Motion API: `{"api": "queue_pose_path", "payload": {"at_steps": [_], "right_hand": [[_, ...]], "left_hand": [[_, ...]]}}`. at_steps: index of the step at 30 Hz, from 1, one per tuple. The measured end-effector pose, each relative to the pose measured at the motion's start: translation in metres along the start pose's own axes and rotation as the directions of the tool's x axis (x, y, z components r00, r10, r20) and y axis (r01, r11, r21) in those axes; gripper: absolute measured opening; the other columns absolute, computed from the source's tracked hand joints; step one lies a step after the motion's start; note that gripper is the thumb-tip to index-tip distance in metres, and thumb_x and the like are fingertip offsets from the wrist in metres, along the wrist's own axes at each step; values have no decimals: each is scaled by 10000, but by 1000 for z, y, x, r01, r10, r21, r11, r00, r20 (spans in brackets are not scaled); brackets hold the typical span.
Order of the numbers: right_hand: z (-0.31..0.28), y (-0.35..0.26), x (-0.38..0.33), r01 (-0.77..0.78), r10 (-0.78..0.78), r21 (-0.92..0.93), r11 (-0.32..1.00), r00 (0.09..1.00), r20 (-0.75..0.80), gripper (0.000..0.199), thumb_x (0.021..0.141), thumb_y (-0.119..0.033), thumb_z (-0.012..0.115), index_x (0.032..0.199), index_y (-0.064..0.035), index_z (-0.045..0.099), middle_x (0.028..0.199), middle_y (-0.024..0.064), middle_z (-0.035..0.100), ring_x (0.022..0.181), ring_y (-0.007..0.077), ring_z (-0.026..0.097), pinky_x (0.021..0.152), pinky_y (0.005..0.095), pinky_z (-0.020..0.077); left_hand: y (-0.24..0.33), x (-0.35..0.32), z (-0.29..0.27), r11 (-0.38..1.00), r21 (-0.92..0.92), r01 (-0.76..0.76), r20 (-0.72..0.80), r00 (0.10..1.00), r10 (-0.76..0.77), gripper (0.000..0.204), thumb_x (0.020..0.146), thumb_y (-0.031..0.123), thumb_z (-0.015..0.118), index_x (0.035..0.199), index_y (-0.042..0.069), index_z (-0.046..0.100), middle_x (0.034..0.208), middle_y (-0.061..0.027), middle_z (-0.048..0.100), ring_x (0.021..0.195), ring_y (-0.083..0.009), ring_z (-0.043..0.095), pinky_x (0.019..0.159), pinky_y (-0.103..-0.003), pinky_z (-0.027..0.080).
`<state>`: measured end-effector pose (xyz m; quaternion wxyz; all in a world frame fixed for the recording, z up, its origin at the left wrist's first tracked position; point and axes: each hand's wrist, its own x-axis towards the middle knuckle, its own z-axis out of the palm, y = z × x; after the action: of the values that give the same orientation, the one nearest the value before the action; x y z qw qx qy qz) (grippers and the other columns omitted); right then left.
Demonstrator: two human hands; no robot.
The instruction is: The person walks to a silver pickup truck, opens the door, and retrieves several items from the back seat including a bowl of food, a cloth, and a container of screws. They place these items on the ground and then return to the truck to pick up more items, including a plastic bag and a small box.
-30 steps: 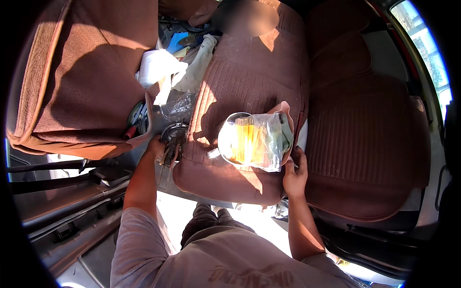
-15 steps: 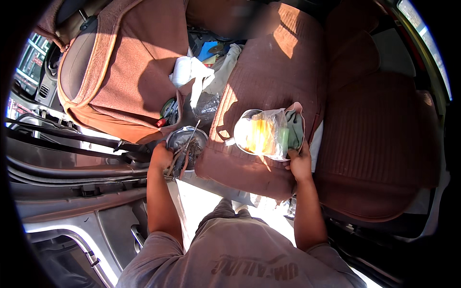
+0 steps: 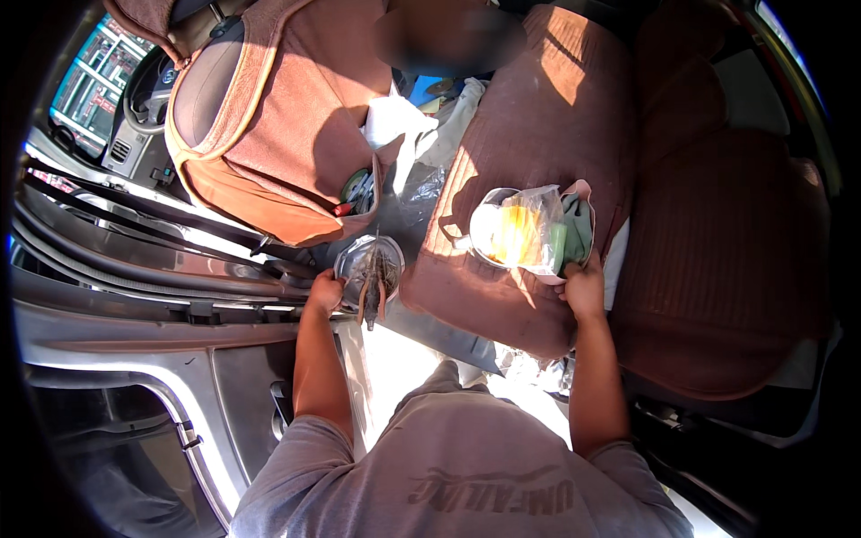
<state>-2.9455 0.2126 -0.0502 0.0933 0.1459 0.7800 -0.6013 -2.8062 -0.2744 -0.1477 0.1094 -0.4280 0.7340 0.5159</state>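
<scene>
Grasping with the left grip [image 3: 326, 291] the left side of a round metal bowl [image 3: 350, 256], holding worn, long-handled tools [image 3: 374, 285] leaning over its near rim, just beside the left edge of a brown seat [image 3: 538, 134], close to the near-left corner. Clasping with the right grip [image 3: 584, 289] the near right side of a round, handled container [image 3: 484, 222] over the seat's near end, right of middle, resting or raised impossible to tell, and packed with a clear plastic bag [image 3: 541, 215] of yellow-orange contents and a grey-green cloth [image 3: 579, 222]. Facing pale crumpled cloth [image 3: 460, 117] farther back along the seat's left edge.
</scene>
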Motion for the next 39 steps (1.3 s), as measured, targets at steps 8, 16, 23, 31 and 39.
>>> {"api": "queue_pose_path", "payload": {"at_steps": [8, 16, 23, 31, 39], "right_hand": [[3, -12, -10, -10, 11, 16, 1000, 1000, -26, 308, 820, -39, 428, 1111, 10, 515, 747, 134, 620, 452, 154, 545, 374, 278, 423], [-10, -9, 0, -3, 3, 33, 999, 1000, -4, 374, 833, -19, 408, 1181, 28, 538, 781, 151, 629, 467, 195, 571, 410, 327, 462], [-30, -24, -22, 53, -35, 113, 992, 987, -158, 529, 818, 7, 374, 1319, -16, 541, 806, 126, 639, 459, 167, 558, 396, 304, 453], [-34, 25, -13, 336, -352, -124, 934, 795, -494, 392, 905, -104, 517, 1281, 5, 540, 866, 128, 624, 599, 178, 554, 539, 310, 455], [-26, -9, -150, 338, -433, -395, 855, 883, -181, 304, 916, -270, 634, 1092, -23, 642, 823, 163, 694, 793, 364, 685, 712, 425, 547]], "left_hand": [[5, -43, -11, 978, -205, -50, -195, 981, 9, 88, 921, 111, 589, 956, 31, 601, 644, -36, 540, 424, -147, 450, 361, -326, 337], [65, -108, -3, 976, -176, -130, -121, 987, 110, 75, 968, 107, 531, 972, 57, 587, 629, 0, 506, 398, -114, 423, 332, -291, 291], [95, -157, 36, 946, -11, -324, 109, 940, 323, 135, 905, 67, 576, 1002, -9, 631, 778, -58, 639, 676, -156, 574, 650, -342, 486], [125, -184, 141, 767, 146, -625, 381, 751, 539, 253, 903, 133, 564, 1087, -38, 599, 955, -262, 672, 920, -420, 647, 810, -432, 481], [116, -198, 231, 805, 191, -561, 325, 810, 488, 303, 914, 141, 565, 1157, -40, 575, 1043, -278, 664, 997, -425, 648, 867, -449, 496]]}}
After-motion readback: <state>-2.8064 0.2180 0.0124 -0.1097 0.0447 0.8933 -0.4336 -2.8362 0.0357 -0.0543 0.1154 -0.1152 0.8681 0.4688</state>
